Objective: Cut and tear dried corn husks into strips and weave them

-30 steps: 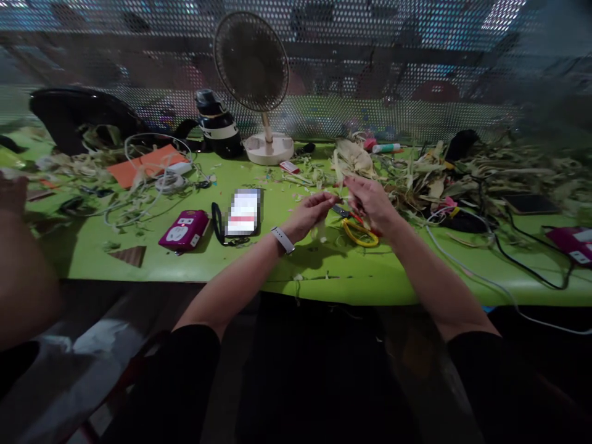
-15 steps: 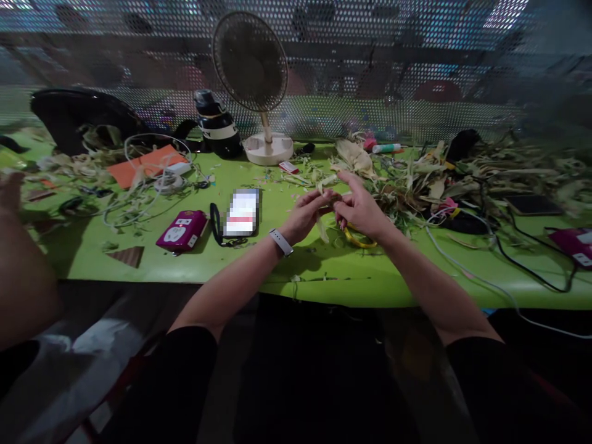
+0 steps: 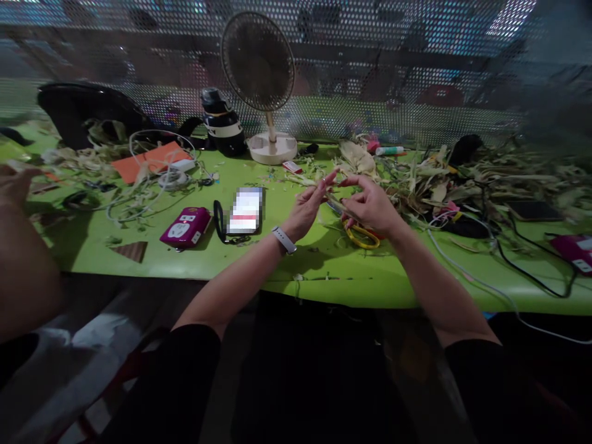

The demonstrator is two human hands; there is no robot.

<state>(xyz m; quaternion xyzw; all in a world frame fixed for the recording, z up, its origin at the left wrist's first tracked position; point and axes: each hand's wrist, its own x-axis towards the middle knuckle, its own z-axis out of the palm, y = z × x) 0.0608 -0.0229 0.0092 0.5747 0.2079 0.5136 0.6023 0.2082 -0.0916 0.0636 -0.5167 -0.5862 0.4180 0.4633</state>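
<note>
My left hand (image 3: 305,211), wearing a light wristband, has its long fingers nearly straight and pressed together, pinching one end of a thin pale strip of husk (image 3: 340,202). The strip's other end is in the bent thumb and fingers of my right hand (image 3: 371,206). Both hands hover above the green table, a short gap between them. Directly under my right hand lies a pair of scissors with yellow handles (image 3: 363,239); part of it is hidden by the fingers.
A lit phone (image 3: 244,211) and a magenta power socket block (image 3: 185,228) lie to the left. Behind stand a fan (image 3: 272,148) and a black bottle (image 3: 224,132). Dried husks (image 3: 430,179) pile up at right, near cables. Another person's hand (image 3: 16,185) is at far left.
My hands were close together over a pale husk piece and have drawn apart. The left fingers have straightened; more of the scissors shows. The view has shifted slightly.
</note>
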